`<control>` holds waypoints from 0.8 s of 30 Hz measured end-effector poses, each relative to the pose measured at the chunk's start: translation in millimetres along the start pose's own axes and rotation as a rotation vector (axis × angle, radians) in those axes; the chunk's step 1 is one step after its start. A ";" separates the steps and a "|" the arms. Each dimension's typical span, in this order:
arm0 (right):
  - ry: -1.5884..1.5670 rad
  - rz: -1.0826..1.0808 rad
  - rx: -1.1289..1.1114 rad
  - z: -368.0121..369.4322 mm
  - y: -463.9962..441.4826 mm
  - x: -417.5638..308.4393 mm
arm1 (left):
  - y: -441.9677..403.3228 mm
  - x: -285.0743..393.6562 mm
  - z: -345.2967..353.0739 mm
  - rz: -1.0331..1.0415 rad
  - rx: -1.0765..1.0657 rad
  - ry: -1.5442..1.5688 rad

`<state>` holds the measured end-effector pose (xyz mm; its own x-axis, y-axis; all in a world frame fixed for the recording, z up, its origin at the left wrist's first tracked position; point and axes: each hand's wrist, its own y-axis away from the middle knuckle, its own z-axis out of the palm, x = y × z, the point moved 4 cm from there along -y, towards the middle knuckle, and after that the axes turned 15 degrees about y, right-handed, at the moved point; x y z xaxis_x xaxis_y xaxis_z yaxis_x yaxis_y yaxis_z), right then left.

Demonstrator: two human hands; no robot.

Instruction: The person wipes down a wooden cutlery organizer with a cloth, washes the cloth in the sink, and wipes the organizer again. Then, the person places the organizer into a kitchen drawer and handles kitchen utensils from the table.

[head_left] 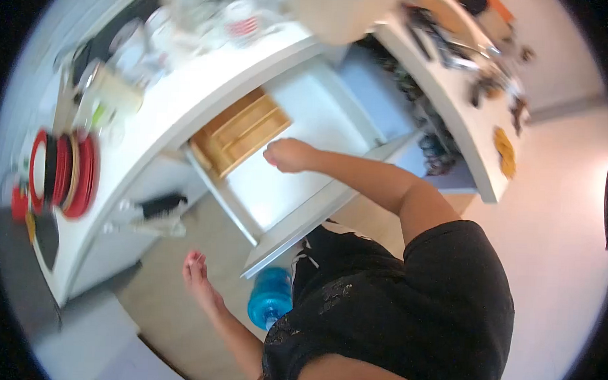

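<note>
An open white drawer [270, 195] is pulled out in front of my body. Over its floor hovers my right hand [290, 155], closed into a fist; whatever may be inside the fingers is hidden. Just left of this fist, a light wooden organizer tray [257, 136] with compartments sits in the drawer. My left hand [199, 273] hangs low, outside the drawer and to its left. Its fingers are loosely bent, a little blurred, and nothing shows in them.
Red and black plates [85, 175] stand on the white counter [180, 92] at left, near cups and a pale jug [116, 89]. A blue water bottle [271, 296] is on the floor by my legs. Utensils and a yellow item [504, 152] lie on the right counter.
</note>
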<state>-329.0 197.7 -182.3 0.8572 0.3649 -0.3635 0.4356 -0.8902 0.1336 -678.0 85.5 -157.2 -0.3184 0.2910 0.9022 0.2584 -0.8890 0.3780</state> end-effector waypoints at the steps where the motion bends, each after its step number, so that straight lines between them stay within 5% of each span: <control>1: 0.064 0.115 -0.173 -18.6 24.7 3.9 | -2.8 2.8 12.3 -0.003 -0.030 -0.002; 4: 0.335 0.181 0.092 -70.5 122.6 -7.2 | 1.3 13.0 59.6 -0.011 -0.145 -0.015; 6: 0.200 0.395 0.083 -96.2 174.8 3.0 | 4.3 17.8 100.6 -0.008 -0.237 -0.018; 8: 0.129 0.379 0.259 -100.9 226.2 22.5 | 6.9 20.4 139.8 -0.012 -0.350 -0.093; 14: 0.108 0.687 0.190 -143.0 327.3 48.2 | 39.8 14.1 256.9 0.056 -0.602 -0.152; 24: 0.054 0.519 0.353 -214.1 415.7 116.5 | 122.9 -39.2 436.1 0.132 -0.853 -0.327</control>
<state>10.8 -71.4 28.3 0.9493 -0.1336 -0.2844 -0.1496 -0.9881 -0.0353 -236.0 119.0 -55.5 -0.0274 0.1383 0.9900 -0.5269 -0.8436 0.1033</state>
